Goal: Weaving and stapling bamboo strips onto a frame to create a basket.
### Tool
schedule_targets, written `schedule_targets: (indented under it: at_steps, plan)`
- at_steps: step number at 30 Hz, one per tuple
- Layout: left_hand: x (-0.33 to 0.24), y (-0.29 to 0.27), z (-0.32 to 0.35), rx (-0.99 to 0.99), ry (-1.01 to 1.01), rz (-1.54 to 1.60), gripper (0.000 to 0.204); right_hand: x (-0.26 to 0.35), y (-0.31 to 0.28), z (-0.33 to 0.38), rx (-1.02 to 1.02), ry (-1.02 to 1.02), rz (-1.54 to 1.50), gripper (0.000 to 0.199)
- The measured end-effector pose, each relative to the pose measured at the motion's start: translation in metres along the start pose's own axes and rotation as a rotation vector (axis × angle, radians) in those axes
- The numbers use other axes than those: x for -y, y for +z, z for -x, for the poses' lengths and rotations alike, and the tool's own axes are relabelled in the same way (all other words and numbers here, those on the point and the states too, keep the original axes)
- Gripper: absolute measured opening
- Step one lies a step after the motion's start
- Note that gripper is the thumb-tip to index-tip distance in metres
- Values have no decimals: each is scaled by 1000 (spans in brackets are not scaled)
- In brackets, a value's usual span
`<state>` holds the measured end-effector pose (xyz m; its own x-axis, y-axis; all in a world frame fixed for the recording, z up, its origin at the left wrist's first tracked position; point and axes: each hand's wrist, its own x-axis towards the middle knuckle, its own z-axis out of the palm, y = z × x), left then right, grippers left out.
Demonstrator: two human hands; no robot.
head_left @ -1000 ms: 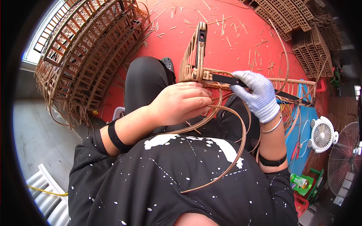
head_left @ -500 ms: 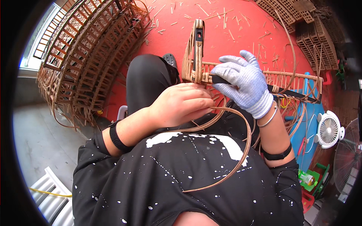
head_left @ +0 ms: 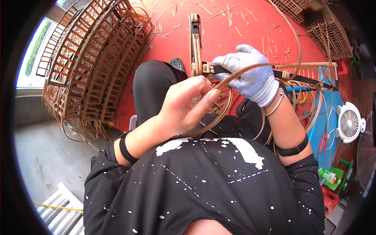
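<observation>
My bare left hand (head_left: 187,105) pinches a long, thin rattan strip (head_left: 235,74) that curves up and to the right across my lap. My right hand (head_left: 250,76), in a grey knit glove, grips the dark bar of a small rattan frame (head_left: 297,72) held over my knees. The frame's upright end piece (head_left: 195,43) sticks up just left of the glove. More loops of strip hang below the frame, partly hidden by both hands.
A stack of woven rattan frames (head_left: 94,66) leans at the left on the red floor (head_left: 235,23), which is strewn with cane scraps. More frames (head_left: 325,23) lie at top right. A small white fan (head_left: 349,122) and tools sit on a blue mat at right.
My gloved right hand has slid left along the frame's bar toward the upright piece. My left hand has lifted the strip, which now arcs across the glove.
</observation>
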<state>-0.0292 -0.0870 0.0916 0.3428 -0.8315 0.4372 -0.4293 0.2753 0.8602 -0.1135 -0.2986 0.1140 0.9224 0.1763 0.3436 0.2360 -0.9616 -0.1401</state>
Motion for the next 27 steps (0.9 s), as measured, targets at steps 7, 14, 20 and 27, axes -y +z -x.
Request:
schedule_targets:
  at_steps: [7, 14, 20, 27]
  plan:
    - [1, 11, -1, -115, 84, 1, 15, 2, 2, 3, -22, 45, -60, 29]
    - [-3, 10, 2, -93, 76, 4, 15, 6, 3, 5, -44, 7, -26, 27]
    - [13, 17, -4, -49, 255, -123, 17, 6, 1, 1, -82, -1, -40, 33]
    - [33, 21, -8, 106, 439, -440, 21, 1, -16, 15, -173, 24, -10, 45]
